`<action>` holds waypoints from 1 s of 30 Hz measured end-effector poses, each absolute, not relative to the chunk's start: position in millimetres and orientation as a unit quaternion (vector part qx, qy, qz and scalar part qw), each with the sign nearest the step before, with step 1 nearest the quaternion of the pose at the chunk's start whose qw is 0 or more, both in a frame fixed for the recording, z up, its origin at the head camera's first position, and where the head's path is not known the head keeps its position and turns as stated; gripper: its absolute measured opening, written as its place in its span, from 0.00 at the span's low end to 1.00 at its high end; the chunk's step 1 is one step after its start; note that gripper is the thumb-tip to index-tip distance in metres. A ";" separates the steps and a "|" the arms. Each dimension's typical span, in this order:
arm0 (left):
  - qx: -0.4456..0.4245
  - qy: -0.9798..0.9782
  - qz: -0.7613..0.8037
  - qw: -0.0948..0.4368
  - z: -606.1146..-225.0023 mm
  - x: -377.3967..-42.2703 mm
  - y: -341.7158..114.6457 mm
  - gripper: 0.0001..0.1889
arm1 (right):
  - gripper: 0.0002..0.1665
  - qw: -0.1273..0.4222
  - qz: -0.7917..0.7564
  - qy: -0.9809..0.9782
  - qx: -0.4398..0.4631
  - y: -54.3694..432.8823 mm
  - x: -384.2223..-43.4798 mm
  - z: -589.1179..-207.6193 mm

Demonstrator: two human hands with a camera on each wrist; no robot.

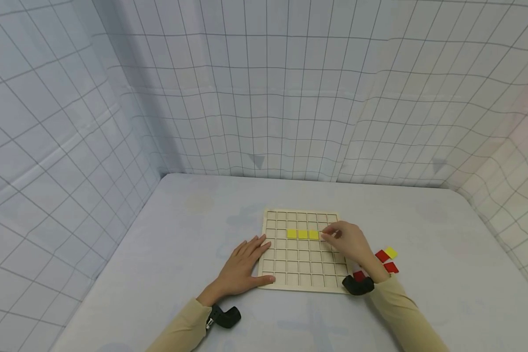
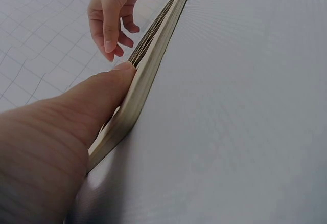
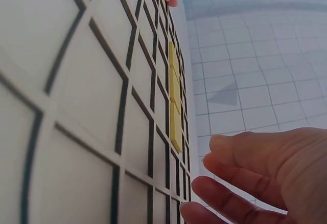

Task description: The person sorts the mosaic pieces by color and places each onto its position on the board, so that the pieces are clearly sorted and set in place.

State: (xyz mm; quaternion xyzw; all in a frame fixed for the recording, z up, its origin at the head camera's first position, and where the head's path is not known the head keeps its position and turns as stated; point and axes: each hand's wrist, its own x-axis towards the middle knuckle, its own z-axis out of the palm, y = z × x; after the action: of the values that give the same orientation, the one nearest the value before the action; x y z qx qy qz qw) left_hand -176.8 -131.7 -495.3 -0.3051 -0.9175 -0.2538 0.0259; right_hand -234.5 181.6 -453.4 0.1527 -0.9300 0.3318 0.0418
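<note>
A pale wooden board (image 1: 292,267) with a raised grid lies on the table. Three yellow square tiles (image 1: 302,234) sit side by side in one of its upper rows. My left hand (image 1: 242,269) rests at the board's left side, fingers spread, fingertips on the edge and thumb near the lower left corner. Over the board's right part, my right hand (image 1: 347,240) hovers just right of the yellow row. Its thumb and fingers (image 3: 219,196) are loosely bent, with no tile showing between them in the right wrist view.
Loose red tiles (image 1: 391,267) and a yellow tile (image 1: 391,252) lie right of the board, partly hidden by my right wrist. White grid-patterned curtains (image 1: 290,98) enclose the back and sides of the white table (image 1: 180,220). Each wrist wears a black device (image 1: 358,285).
</note>
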 end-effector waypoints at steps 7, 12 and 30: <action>-0.305 -0.918 -0.252 0.026 -496.5 -177.1 -132.1 0.44 | 0.07 0.066 0.340 -0.926 0.151 196.0 -226.4 -449.0; -0.305 -0.918 -0.252 0.024 -496.6 -177.3 -132.0 0.44 | 0.08 0.097 0.341 -0.923 0.153 205.9 -221.1 -447.8; -0.305 -0.919 -0.249 0.027 -497.8 -178.8 -131.7 0.44 | 0.14 0.211 0.318 -0.913 0.142 265.3 -219.0 -464.1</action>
State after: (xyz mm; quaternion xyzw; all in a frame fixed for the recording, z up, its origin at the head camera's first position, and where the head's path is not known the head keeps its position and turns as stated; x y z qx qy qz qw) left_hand -178.8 -131.7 -497.8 -0.3048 -0.9190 -0.2486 0.0265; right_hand -219.0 265.3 -464.1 0.1419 -0.9135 0.3176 0.2110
